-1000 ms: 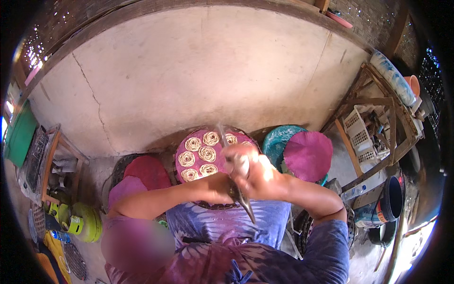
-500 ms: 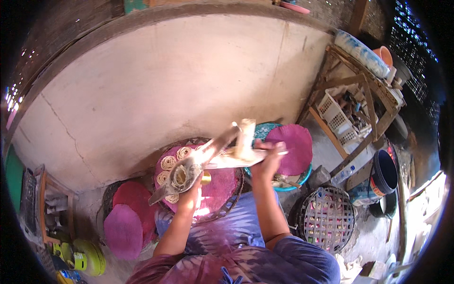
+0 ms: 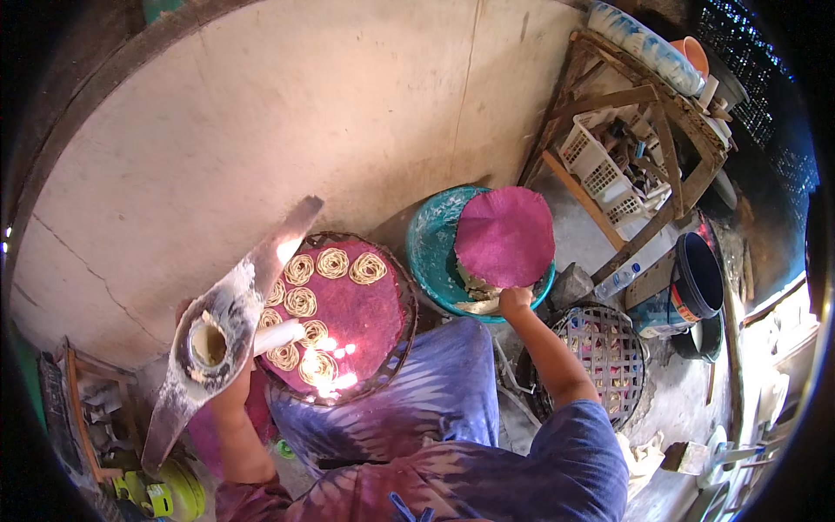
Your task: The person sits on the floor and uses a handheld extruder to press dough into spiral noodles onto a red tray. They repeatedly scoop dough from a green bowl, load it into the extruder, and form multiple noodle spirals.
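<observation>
My left hand [image 3: 233, 393] is closed round a floury wooden hand press [image 3: 209, 339] with two long handles, tilted across the left side. Dough shows in its round opening, and a pale tube [image 3: 280, 337] juts out over the tray. My right hand [image 3: 517, 300] is closed at the front rim of a teal basin [image 3: 426, 230], by the lower edge of a round pink cloth [image 3: 504, 237]. A pale, stick-like piece [image 3: 478, 306] lies beside its fingers; what they hold is hidden. Coiled noodle nests [image 3: 332, 263] sit on the pink-lined round tray [image 3: 365, 304].
A woven basket [image 3: 600, 357] stands right of my knee, with a dark bucket [image 3: 696, 274] and a plastic bottle [image 3: 619, 278] beyond. A wooden rack [image 3: 591, 222] holds a white crate [image 3: 600, 170]. Green gas cylinders [image 3: 174, 491] stand at lower left. A wall [image 3: 287, 113] rises behind.
The press has swung left and upright in my left hand. My right hand has moved away from the pale T-shaped wooden piece near the press to the basin. The view has shifted.
</observation>
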Demonstrator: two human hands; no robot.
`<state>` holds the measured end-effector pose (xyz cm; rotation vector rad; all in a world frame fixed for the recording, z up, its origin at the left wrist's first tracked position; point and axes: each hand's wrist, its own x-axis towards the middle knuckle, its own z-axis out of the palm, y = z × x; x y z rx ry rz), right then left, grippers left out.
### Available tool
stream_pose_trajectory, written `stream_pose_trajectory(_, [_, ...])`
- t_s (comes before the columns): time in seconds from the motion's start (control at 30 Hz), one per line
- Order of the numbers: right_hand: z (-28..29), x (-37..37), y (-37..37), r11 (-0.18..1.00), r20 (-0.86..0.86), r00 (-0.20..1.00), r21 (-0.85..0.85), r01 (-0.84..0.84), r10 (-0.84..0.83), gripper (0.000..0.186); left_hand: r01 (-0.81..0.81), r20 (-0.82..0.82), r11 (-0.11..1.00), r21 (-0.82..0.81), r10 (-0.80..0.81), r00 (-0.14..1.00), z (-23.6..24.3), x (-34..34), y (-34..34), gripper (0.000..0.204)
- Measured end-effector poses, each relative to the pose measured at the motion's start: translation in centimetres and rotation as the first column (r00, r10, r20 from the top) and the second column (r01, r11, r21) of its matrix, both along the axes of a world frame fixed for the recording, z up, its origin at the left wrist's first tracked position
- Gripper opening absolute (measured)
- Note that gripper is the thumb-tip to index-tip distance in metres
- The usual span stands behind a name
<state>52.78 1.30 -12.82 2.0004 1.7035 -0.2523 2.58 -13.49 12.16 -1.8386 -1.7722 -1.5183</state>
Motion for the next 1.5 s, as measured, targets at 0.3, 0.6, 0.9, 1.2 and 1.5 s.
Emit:
stream_pose_trajectory(0.3, [4.3,0.6,3.2,0.937,0.167,0.922,-0.106,-0.334,0.348,0.028,0.030,-0.502,0.987,-0.155,-0.105,0.859,1.8,-0.9,-2.9,0.060])
stream_pose_trajectory(0.6, [1.5,-0.5,2.2,0.985,-0.253,0.954,-0.018,-0.171,0.161,0.034,-0.232,-0.561,0.960,-0.158,0.106,0.821,0.1,-6.4,-10.7,0.057])
stream_pose_trajectory(0.9, [5.3,-3.8,-1.3,0.974,-0.315,0.923,0.044,-0.221,0.223,0.032,-0.064,-0.459,0.990,-0.127,-0.001,0.889,-1.1,-3.9,-7.8,0.060])
stream_pose_trajectory(1.2, [31.8,-5.2,-7.5,0.820,-0.240,0.796,0.316,-0.478,0.556,0.027,0.423,-0.261,0.893,-0.154,-0.450,0.854,-0.6,0.5,2.1,0.032])
stream_pose_trajectory(1.5, [36.9,-20.1,-11.9,0.180,0.261,0.420,0.625,-0.759,0.869,0.024,0.508,-0.218,0.850,-0.138,-0.527,0.822,-0.7,4.2,5.2,0.027])
